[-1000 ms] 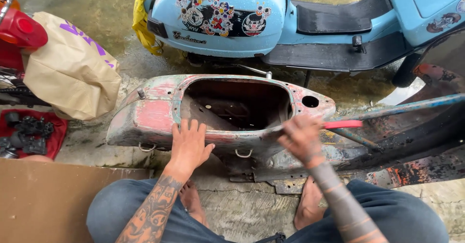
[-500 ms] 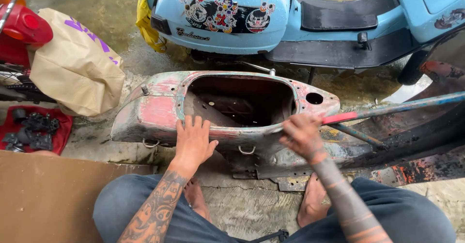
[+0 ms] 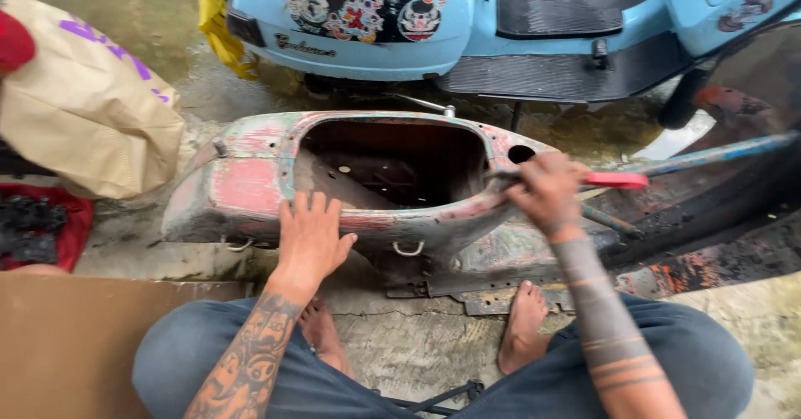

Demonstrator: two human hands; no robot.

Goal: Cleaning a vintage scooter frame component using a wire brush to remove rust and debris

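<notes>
scooter body shell (image 3: 250,185): rusty, peeling red-green paint, open cavity, lying on wet concrete floor (image 3: 417,344) | left hand (image 3: 310,239) flat on its rim, grip open | right hand (image 3: 546,194) clenched around red-handled tool (image 3: 613,179) | blue scooter (image 3: 467,18) behind

right hand (image 3: 546,192): fist closed round a red-handled tool (image 3: 616,179); the working end lies behind the fingers and cannot be told. light blue scooter (image 3: 501,18): cut off by the top and right edges, wheels out of sight. tan paper sack (image 3: 79,102): left side cropped. red tray of dark parts (image 3: 42,227): cropped at left, contents too blurred to identify. stripped, rusted red-and-green scooter body shell (image 3: 250,185): interior in shadow.
</notes>
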